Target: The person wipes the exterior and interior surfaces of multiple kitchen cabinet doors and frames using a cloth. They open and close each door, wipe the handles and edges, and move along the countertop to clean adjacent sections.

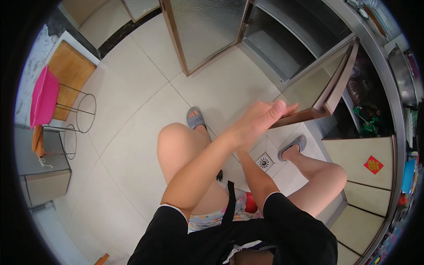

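My left hand reaches over the free edge of an open cabinet door with a brown frame and a pale panel. Its thumb points toward the door, and fingertips show at the frame; whether they grip it cannot be told. From the right sleeve, my right forearm runs up beneath my left wrist. Only the wrist end of my right hand shows, and its fingers are hidden. Behind the door, dark shelves hold a green plastic package and dark bagged items. Another door with a textured glass panel stands open beside a grey compartment.
A floor drain lies between my slippered feet. At the left are a pink basin, a wire rack and a wooden board. Metal bowls stand on the counter at the right, above closed cabinet doors.
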Available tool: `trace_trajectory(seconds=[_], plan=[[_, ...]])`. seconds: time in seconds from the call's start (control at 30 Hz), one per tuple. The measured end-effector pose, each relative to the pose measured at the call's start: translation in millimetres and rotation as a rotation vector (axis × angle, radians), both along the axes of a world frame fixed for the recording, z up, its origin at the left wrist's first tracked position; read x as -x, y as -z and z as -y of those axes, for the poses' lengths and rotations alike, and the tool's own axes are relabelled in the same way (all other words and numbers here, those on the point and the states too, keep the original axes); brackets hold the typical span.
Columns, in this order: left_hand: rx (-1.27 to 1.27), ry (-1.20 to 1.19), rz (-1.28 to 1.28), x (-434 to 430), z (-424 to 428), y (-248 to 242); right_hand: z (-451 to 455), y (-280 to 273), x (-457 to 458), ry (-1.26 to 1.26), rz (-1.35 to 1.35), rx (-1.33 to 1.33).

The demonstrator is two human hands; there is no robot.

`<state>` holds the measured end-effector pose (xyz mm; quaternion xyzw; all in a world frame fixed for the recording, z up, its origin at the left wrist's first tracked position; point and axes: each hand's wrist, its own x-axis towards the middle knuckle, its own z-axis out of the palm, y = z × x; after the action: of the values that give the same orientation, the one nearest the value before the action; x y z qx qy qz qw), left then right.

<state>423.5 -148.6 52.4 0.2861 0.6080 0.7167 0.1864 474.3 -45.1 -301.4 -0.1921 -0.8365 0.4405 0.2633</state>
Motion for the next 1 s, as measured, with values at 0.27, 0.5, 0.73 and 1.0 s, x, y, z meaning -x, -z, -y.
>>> trace_trajectory(seconds=[0.27, 0.5, 0.73, 1.0], plan=[[-0.086, 0.019, 0.056, 5, -4, 0, 4, 68, 6, 0.223, 0.265, 0.405], [-0.048, -0.052, -0.032, 10, -14, 7, -49, -41, 19, 0.081, -0.013, 0.819], [-0.186, -0.237, 0.000, 14, -21, 25, -57, -312, 49, -0.518, -0.813, 1.052], [-0.321, -0.370, 0.045, 12, -32, 40, -39, -195, 94, 0.082, -0.414, 0.601]])
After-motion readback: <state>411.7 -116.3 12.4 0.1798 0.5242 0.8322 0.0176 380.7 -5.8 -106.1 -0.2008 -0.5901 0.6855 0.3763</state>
